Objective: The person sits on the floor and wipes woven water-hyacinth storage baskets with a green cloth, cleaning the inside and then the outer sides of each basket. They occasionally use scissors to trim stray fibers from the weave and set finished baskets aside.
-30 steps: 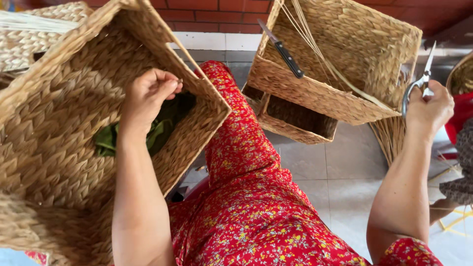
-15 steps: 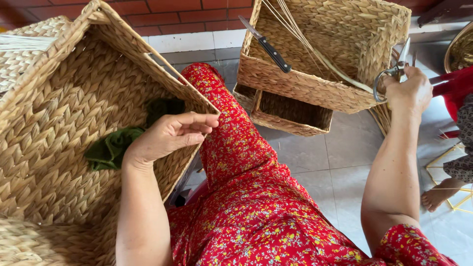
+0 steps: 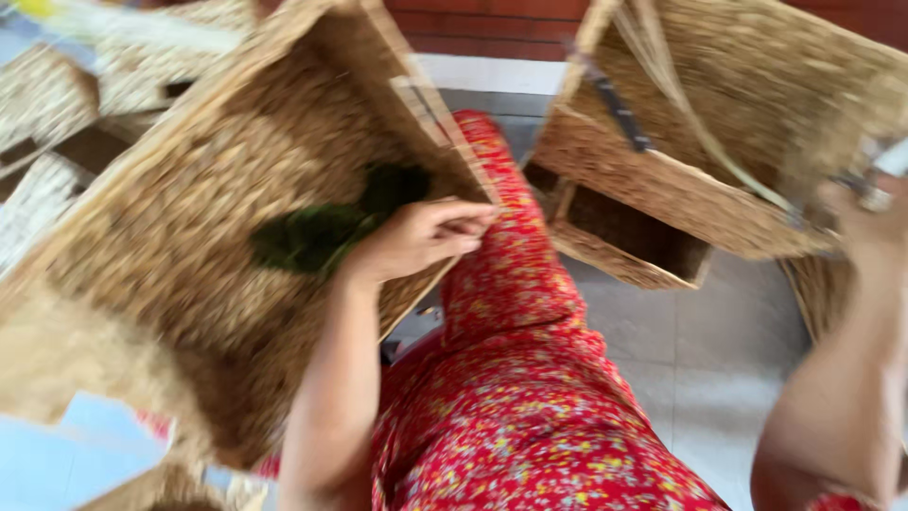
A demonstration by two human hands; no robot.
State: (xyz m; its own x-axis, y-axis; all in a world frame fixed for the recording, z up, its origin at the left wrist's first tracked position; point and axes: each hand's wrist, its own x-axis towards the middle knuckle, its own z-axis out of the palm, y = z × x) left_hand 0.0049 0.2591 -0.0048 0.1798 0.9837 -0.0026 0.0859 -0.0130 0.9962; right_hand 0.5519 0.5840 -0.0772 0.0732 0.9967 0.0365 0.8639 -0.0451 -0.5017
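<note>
Near, centre: our lap in red flowered cloth (image 3: 530, 426), one leg running away from us toward the far brick wall (image 3: 492, 24)

Near left: the large woven basket (image 3: 189, 265), tipped on its side so its open mouth faces us, its lower rim against our leg. Pale blue sheet (image 3: 66, 454) below its near corner

Middle left: our left hand (image 3: 416, 238) rests on the basket's right rim, fingers curled loosely with the tips pinched toward the thumb; the blur keeps us from telling whether anything is gripped between them. Just left of the hand, inside the basket, lies a dark green piece (image 3: 317, 232), touching the woven wall

Middle right: our right hand (image 3: 865, 222) at the frame's edge, raised beside a second woven basket (image 3: 747, 123). A metal object (image 3: 870, 185) shows at the fingers, and the hand appears closed about it, though the smear makes the hold uncertain

Middle centre: a smaller open woven box (image 3: 629, 241) sits on the grey tiled floor (image 3: 700, 350), under the second basket

Far right: long pale fibre strands (image 3: 681, 95) and a dark-handled tool (image 3: 615, 99) lie across the second basket's mouth

Far left: further pale woven pieces (image 3: 66, 104), blurred
</note>
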